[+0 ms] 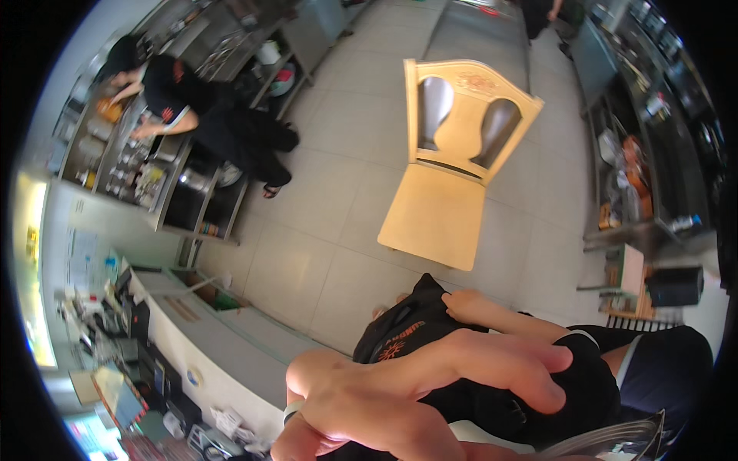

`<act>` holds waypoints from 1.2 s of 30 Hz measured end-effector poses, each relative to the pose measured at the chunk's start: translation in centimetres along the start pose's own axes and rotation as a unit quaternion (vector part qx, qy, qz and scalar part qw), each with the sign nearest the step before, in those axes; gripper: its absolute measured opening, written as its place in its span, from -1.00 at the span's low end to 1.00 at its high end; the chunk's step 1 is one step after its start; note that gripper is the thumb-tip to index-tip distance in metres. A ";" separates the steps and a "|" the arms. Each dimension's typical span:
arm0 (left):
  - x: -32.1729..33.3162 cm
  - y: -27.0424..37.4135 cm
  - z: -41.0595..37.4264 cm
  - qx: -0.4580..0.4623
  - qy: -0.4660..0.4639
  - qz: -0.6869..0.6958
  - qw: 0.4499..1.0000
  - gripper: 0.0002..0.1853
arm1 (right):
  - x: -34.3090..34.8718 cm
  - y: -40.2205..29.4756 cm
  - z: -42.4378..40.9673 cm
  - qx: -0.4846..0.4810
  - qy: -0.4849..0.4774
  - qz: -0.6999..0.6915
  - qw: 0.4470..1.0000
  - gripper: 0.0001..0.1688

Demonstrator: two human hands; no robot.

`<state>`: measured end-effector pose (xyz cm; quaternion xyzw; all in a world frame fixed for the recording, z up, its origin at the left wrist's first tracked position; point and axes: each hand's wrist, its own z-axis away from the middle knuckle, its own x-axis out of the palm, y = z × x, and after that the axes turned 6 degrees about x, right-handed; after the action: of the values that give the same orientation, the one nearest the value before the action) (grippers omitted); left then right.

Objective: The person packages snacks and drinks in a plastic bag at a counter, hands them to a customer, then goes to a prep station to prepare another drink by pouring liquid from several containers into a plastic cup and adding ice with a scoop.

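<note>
Close to the camera, bare hands and forearms (375, 392) overlap across the lower middle, with blunt fingertips towards the right. I cannot tell which parts are my left hand or my right hand, or whether they hold anything. Behind them is a black garment (403, 334) with an orange print and lettering. Fingers of another hand (464, 305) touch its edge; the arm runs to the right, towards black clothing with white trim. Toes show beside the garment. Beyond it, a pale wooden chair (432, 213) with a carved, cut-out back stands on the tiled floor.
At the upper left a person in black (202, 109) works at a steel counter (164, 199). Steel shelving (622, 230) with bags and containers lines the right. A long low cabinet (219, 357) runs along the lower left. Another person (536, 17) is partly visible at the top.
</note>
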<state>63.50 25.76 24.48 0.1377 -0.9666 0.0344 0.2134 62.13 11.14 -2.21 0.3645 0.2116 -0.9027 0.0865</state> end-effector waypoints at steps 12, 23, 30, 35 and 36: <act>-6.1 4.2 -5.6 -0.250 0.027 0.090 0.964 -0.68 | 8.4 -3.0 3.9 0.212 0.105 -0.131 0.963 -0.67; -1.3 -7.8 -3.1 -0.155 -0.065 0.244 0.955 -0.48 | 13.4 -1.7 7.2 0.310 0.264 -0.301 0.862 -0.71; -2.0 -19.9 7.1 -0.564 -0.264 -0.012 0.782 -0.35 | 18.8 15.7 9.8 0.365 0.238 -0.420 0.796 -0.60; -3.7 -23.8 17.9 -0.675 -0.530 0.065 0.509 -0.57 | 26.2 28.2 16.3 0.531 0.067 -0.449 0.715 -0.47; -3.8 -23.7 19.0 -0.679 -0.494 0.088 0.536 -0.53 | 26.6 29.6 17.4 0.538 0.119 -0.434 0.713 -0.43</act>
<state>65.77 1.60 5.81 -0.1387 -0.6591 -0.6869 -0.2731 41.36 -23.19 -18.96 0.3222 -0.1666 -0.7515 -0.5511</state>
